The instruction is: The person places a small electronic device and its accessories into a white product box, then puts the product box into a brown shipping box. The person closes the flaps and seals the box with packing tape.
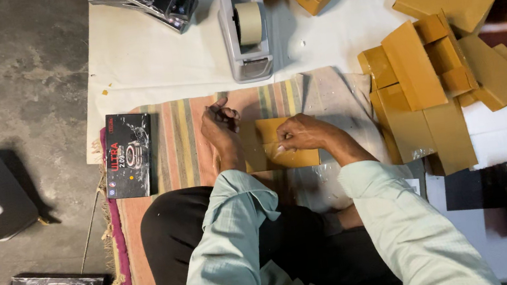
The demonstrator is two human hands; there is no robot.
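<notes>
- Head view, frame centre: a flat brown cardboard box (279, 144) lies on the striped mat (177, 138).
- Left hand (219, 124) is clenched at the box's left edge; right hand (302, 134) presses on its top, fingers curled.
- Box looks light, fairly stiff, crushable; its taped face seems slick, so the edges likely grip best.
- Tape dispenser (245, 29) stands above.

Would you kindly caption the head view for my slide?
Both hands, left hand and right hand, press a brown cardboard box on a striped mat.
</notes>
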